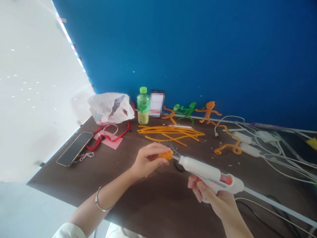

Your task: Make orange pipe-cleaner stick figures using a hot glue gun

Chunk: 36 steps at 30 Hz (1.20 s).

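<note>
Between the thumb and fingers of my left hand (150, 159) is a small coiled orange pipe cleaner piece (166, 154). My right hand (213, 200) wraps round the handle of a white hot glue gun (210, 173), whose red light glows and whose nozzle meets the orange piece, or nearly so. A long glue stick (277, 203) juts from its back. Dark scissors (173, 147) lie behind the nozzle, partly hidden. Beyond my hands lies a bundle of orange pipe cleaners (170, 131). Orange and green pipe cleaner figures (192, 112) stand along the wall.
At the back are a green-capped bottle (143, 107) and a white plastic bag (110, 107). A phone (75, 148) lies at left near a red ribbon (109, 137) and pink paper (111, 141). White cables and adapters (249, 149) crowd the right. A curled orange pipe cleaner (229, 148) lies beside them.
</note>
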Motion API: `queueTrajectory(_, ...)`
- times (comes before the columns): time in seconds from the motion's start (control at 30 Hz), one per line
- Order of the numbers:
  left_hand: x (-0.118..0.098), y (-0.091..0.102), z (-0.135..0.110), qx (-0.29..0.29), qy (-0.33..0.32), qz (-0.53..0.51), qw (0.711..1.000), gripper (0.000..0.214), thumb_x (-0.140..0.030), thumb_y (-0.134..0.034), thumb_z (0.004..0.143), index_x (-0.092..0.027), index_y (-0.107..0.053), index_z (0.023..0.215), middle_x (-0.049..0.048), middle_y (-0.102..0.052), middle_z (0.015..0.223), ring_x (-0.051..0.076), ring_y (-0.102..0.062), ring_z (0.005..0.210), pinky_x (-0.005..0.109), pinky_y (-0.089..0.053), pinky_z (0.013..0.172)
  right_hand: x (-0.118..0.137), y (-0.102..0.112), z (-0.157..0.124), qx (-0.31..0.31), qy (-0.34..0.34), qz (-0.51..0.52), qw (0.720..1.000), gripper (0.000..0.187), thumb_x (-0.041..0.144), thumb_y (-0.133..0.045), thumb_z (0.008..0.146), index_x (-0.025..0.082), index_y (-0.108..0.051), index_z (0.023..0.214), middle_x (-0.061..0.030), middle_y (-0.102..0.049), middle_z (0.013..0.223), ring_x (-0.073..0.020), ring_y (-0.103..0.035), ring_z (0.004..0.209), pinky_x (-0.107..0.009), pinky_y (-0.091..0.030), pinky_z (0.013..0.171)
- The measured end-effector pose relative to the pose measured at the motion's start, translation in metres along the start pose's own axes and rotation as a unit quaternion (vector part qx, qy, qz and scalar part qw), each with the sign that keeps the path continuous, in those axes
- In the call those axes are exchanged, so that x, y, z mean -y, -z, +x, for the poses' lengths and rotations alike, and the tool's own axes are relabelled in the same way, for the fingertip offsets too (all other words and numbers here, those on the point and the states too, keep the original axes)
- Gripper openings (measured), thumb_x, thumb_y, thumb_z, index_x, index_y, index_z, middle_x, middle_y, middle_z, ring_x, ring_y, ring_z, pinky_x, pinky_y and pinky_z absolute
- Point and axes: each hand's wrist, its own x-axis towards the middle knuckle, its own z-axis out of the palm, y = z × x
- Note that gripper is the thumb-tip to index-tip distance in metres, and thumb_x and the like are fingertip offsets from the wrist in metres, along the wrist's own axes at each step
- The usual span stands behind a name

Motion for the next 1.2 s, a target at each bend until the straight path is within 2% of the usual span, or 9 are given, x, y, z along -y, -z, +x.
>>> queueTrajectory(0.3,-0.0018,-0.0012,-0.0008,-0.008,0.027,0.008,1.0,0.026,-0.021,-0.066,0.072,-0.022,-0.068,0.098,0.0088,-0.064,0.097,0.011,-0.063,0.061,0.023,-0.055,0.052,0.0023,-0.0014,-0.0004,0.001,-0.002,0.004,1.0,0.033,0.048,-0.056,0.077,0.017,-0.055,0.065,-0.0006,-0.05,0.049,-0.0118,-0.044,0.041,-0.026,-0.037,0.042)
queueTrajectory(0.57,-0.0026,-0.0017,-0.0005,-0.002,0.015,-0.004,1.0,0.031,-0.015,-0.064,0.073,-0.027,-0.066,0.101,0.0061,-0.063,0.097,0.011,-0.064,0.062,0.022,-0.055,0.052,-0.0018,0.0009,0.0015,0.031,0.014,0.007,0.999,0.038,0.051,-0.055,0.077,0.019,-0.05,0.056,-0.0008,-0.047,0.048,-0.0127,-0.044,0.044,-0.025,-0.034,0.039)
queueTrajectory(0.77,-0.0012,-0.0011,-0.0011,-0.012,0.028,0.008,1.0,0.026,-0.019,-0.065,0.073,-0.023,-0.068,0.099,0.0079,-0.063,0.096,0.011,-0.064,0.061,0.022,-0.055,0.052,-0.0013,0.0003,0.0021,0.045,0.024,0.012,0.999,0.039,0.049,-0.054,0.078,0.019,-0.048,0.054,-0.0003,-0.045,0.047,-0.0133,-0.044,0.045,-0.026,-0.033,0.041)
queueTrajectory(1.03,0.0002,-0.0023,-0.0009,-0.023,0.009,0.023,0.999,0.028,-0.018,-0.064,0.073,-0.025,-0.067,0.1,0.007,-0.063,0.096,0.011,-0.063,0.062,0.021,-0.054,0.051,-0.0058,0.0001,-0.0011,0.02,0.035,-0.026,0.999,0.038,0.049,-0.053,0.079,0.02,-0.049,0.055,0.0012,-0.043,0.046,-0.0126,-0.042,0.043,-0.027,-0.034,0.042)
queueTrajectory(1.2,0.0045,0.0007,-0.0013,-0.045,-0.054,0.101,0.992,0.033,-0.014,-0.063,0.073,-0.026,-0.065,0.104,0.0069,-0.064,0.097,0.015,-0.064,0.079,0.024,-0.057,0.06,-0.0043,-0.0035,-0.0054,-0.033,0.023,-0.122,0.992,0.04,0.048,-0.05,0.081,0.02,-0.047,0.052,0.0006,-0.046,0.046,-0.013,-0.043,0.044,-0.028,-0.037,0.047)
